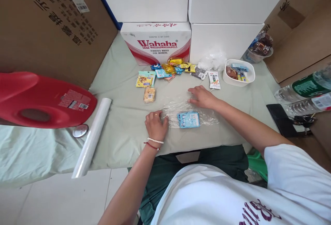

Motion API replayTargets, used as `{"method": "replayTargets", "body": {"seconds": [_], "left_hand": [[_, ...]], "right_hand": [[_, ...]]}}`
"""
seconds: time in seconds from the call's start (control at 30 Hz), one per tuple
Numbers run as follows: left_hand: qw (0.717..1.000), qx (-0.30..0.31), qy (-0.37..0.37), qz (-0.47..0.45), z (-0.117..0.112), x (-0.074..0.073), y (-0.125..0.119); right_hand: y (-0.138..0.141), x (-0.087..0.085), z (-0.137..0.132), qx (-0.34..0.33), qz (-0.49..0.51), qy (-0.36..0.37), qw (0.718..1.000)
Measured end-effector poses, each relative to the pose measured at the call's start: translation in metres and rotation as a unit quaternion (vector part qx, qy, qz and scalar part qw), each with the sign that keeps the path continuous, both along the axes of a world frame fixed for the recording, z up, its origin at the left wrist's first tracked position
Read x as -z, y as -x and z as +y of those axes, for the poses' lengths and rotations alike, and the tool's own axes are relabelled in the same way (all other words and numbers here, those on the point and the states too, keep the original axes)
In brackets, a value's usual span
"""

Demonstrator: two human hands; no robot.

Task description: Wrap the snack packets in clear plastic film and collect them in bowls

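A sheet of clear plastic wrap [204, 116] lies flat on the pale green cloth [121, 90] in front of me. A light blue snack packet [188, 119] rests on the middle of it. My left hand [156, 125] has its fingers curled onto the sheet's left edge. My right hand [201, 96] presses down at the sheet's far edge, fingers bent and pointing left. Whether either hand pinches the film or only presses on it is unclear.
A roll of plastic wrap [91, 137] lies at the left beside a red plastic jug [43, 100]. Several snack packets [165, 71] sit before a Wahaha carton [156, 42]. A white bowl [249, 76] of snacks, water bottles [305, 94] and cardboard boxes stand around.
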State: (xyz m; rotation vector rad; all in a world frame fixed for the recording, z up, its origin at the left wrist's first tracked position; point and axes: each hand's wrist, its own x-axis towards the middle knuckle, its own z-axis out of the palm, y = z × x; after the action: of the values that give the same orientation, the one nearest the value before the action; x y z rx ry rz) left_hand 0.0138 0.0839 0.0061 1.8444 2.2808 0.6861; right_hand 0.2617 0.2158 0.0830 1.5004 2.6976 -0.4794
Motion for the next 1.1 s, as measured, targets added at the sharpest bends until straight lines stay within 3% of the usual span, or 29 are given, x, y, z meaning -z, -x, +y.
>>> {"method": "replayTargets", "body": {"seconds": [0.13,0.23,0.4,0.47,0.53,0.7,0.83,1.0,1.1], "left_hand": [[1.000,-0.001,0.007,0.024,-0.002,0.000,-0.001],[0.999,0.005,0.021,0.036,-0.003,-0.001,-0.002],[0.999,-0.009,0.013,0.030,-0.001,0.001,-0.002],[1.000,-0.013,0.004,0.023,0.001,0.003,0.000],[1.000,-0.017,-0.009,0.000,0.002,0.004,0.004],[0.981,-0.017,-0.080,-0.174,-0.006,-0.008,-0.001],[0.952,0.098,-0.084,-0.276,-0.017,-0.022,-0.035],[0.952,0.234,-0.039,-0.194,-0.023,-0.015,-0.072],[0.957,0.269,-0.040,-0.105,-0.026,-0.002,-0.081]], "right_hand": [[0.038,0.005,0.013,0.000,-0.058,0.078,0.995],[0.047,-0.007,0.009,-0.014,-0.034,0.106,0.994],[0.034,-0.027,-0.042,-0.183,-0.030,0.062,0.981],[0.024,-0.021,-0.067,-0.242,-0.066,0.053,0.967],[0.016,-0.009,-0.087,-0.258,-0.077,0.034,0.963],[0.007,0.016,-0.107,-0.220,-0.044,-0.001,0.975],[0.007,0.022,-0.110,-0.196,-0.001,0.011,0.980],[-0.020,0.030,-0.112,-0.158,0.179,0.068,0.969],[-0.041,0.039,-0.115,0.014,0.231,0.044,0.972]]}}
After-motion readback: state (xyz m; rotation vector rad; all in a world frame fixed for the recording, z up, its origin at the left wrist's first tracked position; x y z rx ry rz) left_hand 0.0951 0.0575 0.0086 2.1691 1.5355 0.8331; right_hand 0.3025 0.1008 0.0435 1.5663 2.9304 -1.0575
